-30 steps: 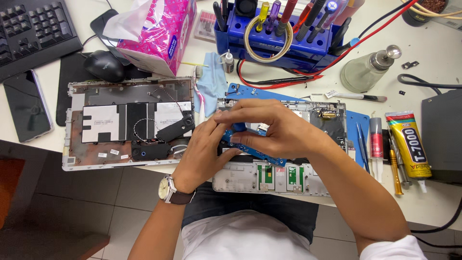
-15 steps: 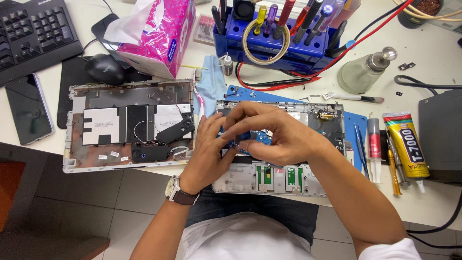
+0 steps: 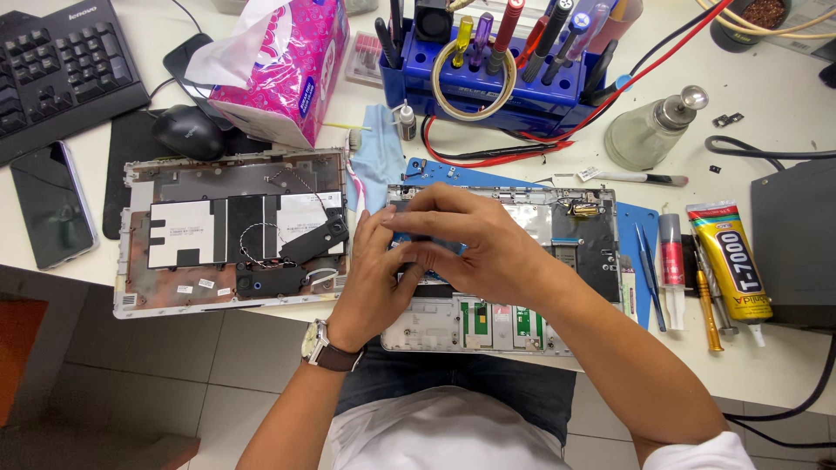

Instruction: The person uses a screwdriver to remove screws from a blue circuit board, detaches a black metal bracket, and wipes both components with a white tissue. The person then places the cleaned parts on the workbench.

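Observation:
An opened silver laptop base (image 3: 488, 322) lies at the table's front edge, its inner boards showing. Both hands meet above its left half. My left hand (image 3: 374, 274), with a watch on the wrist, pinches a small blue and dark part (image 3: 402, 241) from the left. My right hand (image 3: 483, 244) reaches over it from the right, fingers laid along the part's top edge. Most of the part is hidden under the fingers. A second opened laptop shell (image 3: 231, 231) with black sheets and thin wires lies just to the left.
Behind stand a pink tissue box (image 3: 279, 70), a blue tool rack (image 3: 496, 83) and a glass bottle (image 3: 649, 130). Tweezers (image 3: 649, 261), a glue tube (image 3: 731, 261) and a black box (image 3: 797, 252) lie right. Keyboard (image 3: 61, 70), mouse (image 3: 187, 130) and phone (image 3: 57, 204) sit left.
Both hands stay over the same spot on the laptop base. The fingers have shifted slightly on the blue part, with the right fingers now stretched further left over it.

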